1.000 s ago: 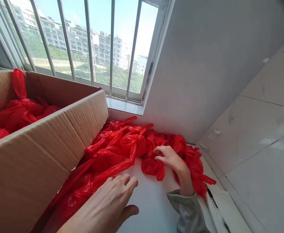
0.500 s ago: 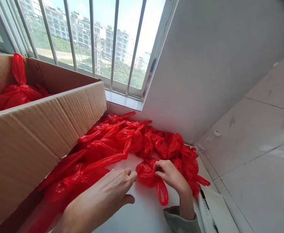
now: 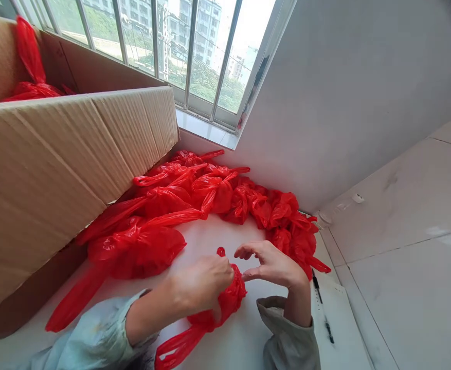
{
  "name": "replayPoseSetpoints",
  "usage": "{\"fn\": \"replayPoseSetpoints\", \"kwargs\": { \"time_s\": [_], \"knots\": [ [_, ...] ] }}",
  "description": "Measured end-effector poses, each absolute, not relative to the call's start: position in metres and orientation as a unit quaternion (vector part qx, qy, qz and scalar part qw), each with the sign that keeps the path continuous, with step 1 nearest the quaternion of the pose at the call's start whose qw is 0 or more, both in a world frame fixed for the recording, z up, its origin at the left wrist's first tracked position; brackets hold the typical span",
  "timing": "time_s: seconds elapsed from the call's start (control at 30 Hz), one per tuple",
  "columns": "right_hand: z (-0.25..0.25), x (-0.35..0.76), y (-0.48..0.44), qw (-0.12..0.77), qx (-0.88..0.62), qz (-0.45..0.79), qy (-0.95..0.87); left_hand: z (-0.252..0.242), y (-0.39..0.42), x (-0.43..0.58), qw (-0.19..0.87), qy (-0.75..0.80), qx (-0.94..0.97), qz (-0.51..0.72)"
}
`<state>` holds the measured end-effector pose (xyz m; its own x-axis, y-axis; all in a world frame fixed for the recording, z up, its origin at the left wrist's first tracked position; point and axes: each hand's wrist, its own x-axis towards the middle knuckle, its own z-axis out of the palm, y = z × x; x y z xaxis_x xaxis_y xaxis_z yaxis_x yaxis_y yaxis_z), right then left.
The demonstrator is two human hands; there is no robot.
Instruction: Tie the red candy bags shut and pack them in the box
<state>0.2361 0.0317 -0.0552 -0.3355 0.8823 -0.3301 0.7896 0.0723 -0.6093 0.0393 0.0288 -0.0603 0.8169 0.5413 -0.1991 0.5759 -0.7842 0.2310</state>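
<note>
My left hand (image 3: 202,282) is closed around a small red plastic bag (image 3: 225,303) low in the middle of the view, over a white tabletop (image 3: 210,236). The bag's handles trail down toward the bottom edge. My right hand (image 3: 273,264) sits just to the right of it, fingers curled and pinching at the top of the same bag. A heap of red plastic bags (image 3: 194,200) lies behind both hands, running from the box to the wall.
A large cardboard box (image 3: 55,154) holding more red bags (image 3: 28,67) stands at the left. A barred window (image 3: 194,46) is behind it and a grey wall to the right. A pen (image 3: 320,303) lies on a white sheet at the table's right edge.
My right hand pulled one red bag out of the heap toward me. My left hand closed on it and both hands now hold it. The view tilted downward.
</note>
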Motion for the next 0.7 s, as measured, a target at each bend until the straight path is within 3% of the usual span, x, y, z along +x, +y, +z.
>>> {"fn": "replayPoseSetpoints", "kwargs": {
  "time_s": [0.2,0.3,0.53,0.7],
  "knots": [
    [-0.086,0.217,0.035,0.006,-0.541,0.39,-0.745,-0.09,0.016,0.064,0.134,0.33,0.922,-0.152],
    [-0.091,0.221,0.038,0.036,-0.541,0.381,-0.749,-0.084,0.04,0.049,0.154,0.352,0.919,-0.086],
    [-0.058,0.248,0.034,0.198,-0.539,0.351,-0.74,-0.043,0.088,0.011,0.249,0.364,0.889,0.123],
    [-0.047,0.278,0.023,0.236,-0.583,0.318,-0.709,-0.037,0.095,0.002,0.29,0.349,0.874,0.175]
  ]
}}
